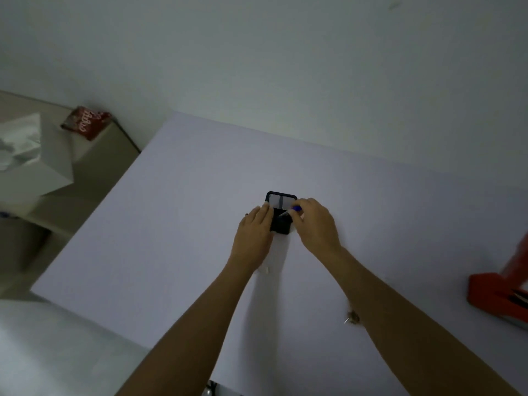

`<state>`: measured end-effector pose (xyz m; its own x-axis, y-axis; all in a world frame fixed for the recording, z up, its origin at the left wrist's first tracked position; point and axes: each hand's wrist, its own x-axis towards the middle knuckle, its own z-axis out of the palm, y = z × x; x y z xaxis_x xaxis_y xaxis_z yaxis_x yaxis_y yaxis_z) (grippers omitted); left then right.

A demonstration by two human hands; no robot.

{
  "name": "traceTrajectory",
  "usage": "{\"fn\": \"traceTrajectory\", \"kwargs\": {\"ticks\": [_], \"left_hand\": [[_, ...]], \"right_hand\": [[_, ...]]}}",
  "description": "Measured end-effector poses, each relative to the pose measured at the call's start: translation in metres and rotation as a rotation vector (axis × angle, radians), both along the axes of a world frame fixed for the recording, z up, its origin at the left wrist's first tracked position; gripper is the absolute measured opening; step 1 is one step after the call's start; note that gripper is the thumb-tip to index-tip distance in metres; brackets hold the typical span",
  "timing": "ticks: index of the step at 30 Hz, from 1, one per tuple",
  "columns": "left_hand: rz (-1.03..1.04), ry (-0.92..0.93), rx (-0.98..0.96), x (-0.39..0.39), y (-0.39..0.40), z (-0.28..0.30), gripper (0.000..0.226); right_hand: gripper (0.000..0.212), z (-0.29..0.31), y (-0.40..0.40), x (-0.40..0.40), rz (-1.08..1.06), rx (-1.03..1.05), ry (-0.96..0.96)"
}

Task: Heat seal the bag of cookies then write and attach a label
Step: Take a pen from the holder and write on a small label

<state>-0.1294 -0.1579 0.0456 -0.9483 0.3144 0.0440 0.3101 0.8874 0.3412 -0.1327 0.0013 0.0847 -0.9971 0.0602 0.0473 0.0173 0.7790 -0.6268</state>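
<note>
A small black mesh holder [281, 208] stands in the middle of the white table [171, 224]. My left hand [254, 235] rests against its left side, fingers flat on it. My right hand [314, 224] grips a pen with a blue cap [294, 209], its tip angled down into the holder. An orange-red heat sealer [500, 290] lies at the table's right edge, partly cut off. A small brown crumb-like bit [353, 318] lies beside my right forearm. A small white label-like piece [265, 270] peeks out under my left wrist. No bag of cookies is visible.
A beige side cabinet [94, 167] stands left of the table, carrying a white tissue box [31, 155] and a red snack packet [85, 122]. A pale wall [285, 67] runs right behind the table's far edge.
</note>
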Motion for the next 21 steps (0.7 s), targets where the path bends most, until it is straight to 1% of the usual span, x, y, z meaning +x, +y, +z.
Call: {"fn": "traceTrajectory", "kwargs": {"ticks": [2,4,6,8,10,11,13,16,17,21], "left_hand": [[0.030,0.017,0.118,-0.007,-0.008,0.025,0.056],[0.014,0.035,0.204,-0.013,-0.016,0.053,0.054],[-0.054,0.063,0.254,-0.018,-0.023,0.082,0.050],[-0.087,0.125,0.309,-0.022,-0.024,0.107,0.039],[-0.060,0.155,0.361,-0.025,-0.020,0.124,0.025],[-0.044,0.173,0.365,-0.024,-0.017,0.128,0.022],[-0.033,0.194,0.353,-0.015,-0.007,0.123,0.020],[0.038,0.032,0.497,0.010,0.006,0.101,0.014],[0.055,0.027,0.509,0.016,0.008,0.094,0.013],[0.102,0.027,0.439,0.028,-0.001,0.082,0.019]], "right_hand": [[0.019,0.031,0.003,0.004,-0.051,-0.072,0.079],[0.016,0.066,0.006,0.009,-0.119,-0.171,0.125],[0.015,0.100,0.008,0.014,-0.201,-0.320,0.125],[0.015,0.126,0.008,0.016,-0.272,-0.485,0.123],[0.015,0.139,-0.001,0.013,-0.323,-0.637,0.151],[0.015,0.141,-0.008,0.011,-0.341,-0.723,0.149],[0.019,0.135,-0.030,0.008,-0.357,-0.849,0.067],[0.029,0.107,-0.062,0.009,-0.371,-0.840,-0.090],[0.031,0.097,-0.068,0.010,-0.393,-0.815,-0.104],[0.039,0.076,-0.077,0.007,-0.469,-0.640,-0.078]]}}
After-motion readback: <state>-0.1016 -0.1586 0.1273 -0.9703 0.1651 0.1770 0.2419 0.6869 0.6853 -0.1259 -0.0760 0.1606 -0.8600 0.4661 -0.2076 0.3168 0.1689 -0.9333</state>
